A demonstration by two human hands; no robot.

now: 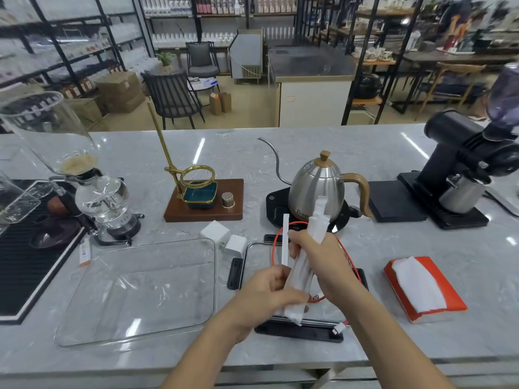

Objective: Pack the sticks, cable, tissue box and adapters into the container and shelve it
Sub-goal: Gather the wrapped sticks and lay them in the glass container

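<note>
Both my hands hold a bundle of white paper-wrapped sticks (302, 265) above the counter. My left hand (266, 287) grips its lower end and my right hand (320, 256) its upper part. One stick (286, 240) stands apart on the left of the bundle. Under the hands lies a red cable (276, 242) with a white plug (338, 328), on a container lid (297, 331) with black clips. The clear plastic container (140, 290) sits empty to the left. Two white adapters (224, 237) lie behind it. The red tissue box (424, 289) lies at the right.
A steel gooseneck kettle (320, 186) on a black base stands just behind my hands. A brass dripper stand on a wooden board (203, 200), a glass siphon brewer (104, 197), a black mat (16, 265) and a black grinder (463, 169) line the marble counter. Shelves stand far behind.
</note>
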